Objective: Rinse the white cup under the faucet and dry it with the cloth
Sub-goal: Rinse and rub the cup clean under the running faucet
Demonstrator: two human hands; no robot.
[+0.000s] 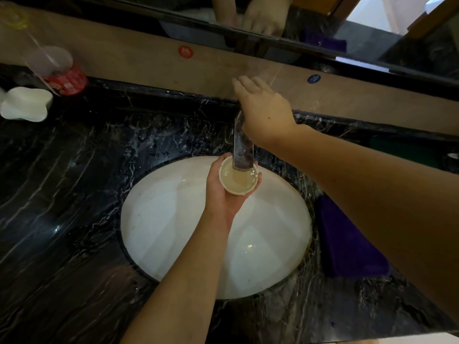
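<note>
White cup (pixel 238 179), part-filled with cloudy water, gripped by left hand (pixel 224 192) beneath chrome faucet (pixel 242 150), at 12 o'clock over white sink (pixel 159 219). Right hand (pixel 263 110) flat, fingers spread, on faucet top. Purple cloth (pixel 347 242) at 3 o'clock.

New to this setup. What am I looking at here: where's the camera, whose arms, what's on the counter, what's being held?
There is no robot: a person works with bare hands, and the single picture comes from a wide-angle camera on their head, looking down.

The left hand holds the white cup upright under the faucet, over the white sink. The cup has liquid in it. The right hand rests on top of the faucet, probably working the handle; its grip is hidden.

The sink sits in a dark marble counter. A purple cloth lies right of the sink. At far left are a white wavy-edged dish and a plastic bottle with a red label. A mirror runs along the top.
</note>
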